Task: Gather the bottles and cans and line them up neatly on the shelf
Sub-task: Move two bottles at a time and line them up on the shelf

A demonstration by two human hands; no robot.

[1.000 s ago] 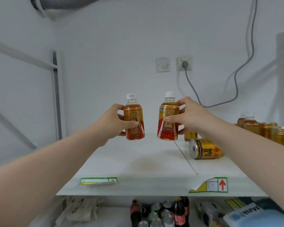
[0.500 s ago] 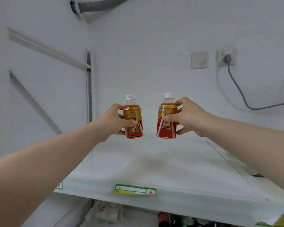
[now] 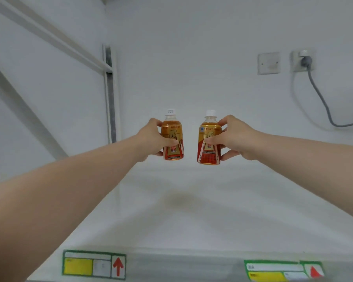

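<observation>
The left hand (image 3: 151,139) grips a small tea bottle (image 3: 172,137) round its middle, thumb across the front of the label and fingers curled behind. The right hand (image 3: 232,137) grips a second tea bottle (image 3: 209,139) the same way from the other side. Both bottles are upright, side by side with a clear gap between them. Each is clear plastic with a white cap, an orange-and-red label and amber liquid up to the shoulder. They are over the far part of the white shelf (image 3: 192,216), near the back wall; whether their bases touch the board cannot be told. On the shelf's near edge are two green-bordered price labels, one at the left (image 3: 94,265) and one at the right (image 3: 283,270). A metal upright (image 3: 110,98) stands far left, and on the wall far right are a switch plate (image 3: 269,63) and a socket (image 3: 304,61) with a grey cable (image 3: 322,100) hanging from it.
</observation>
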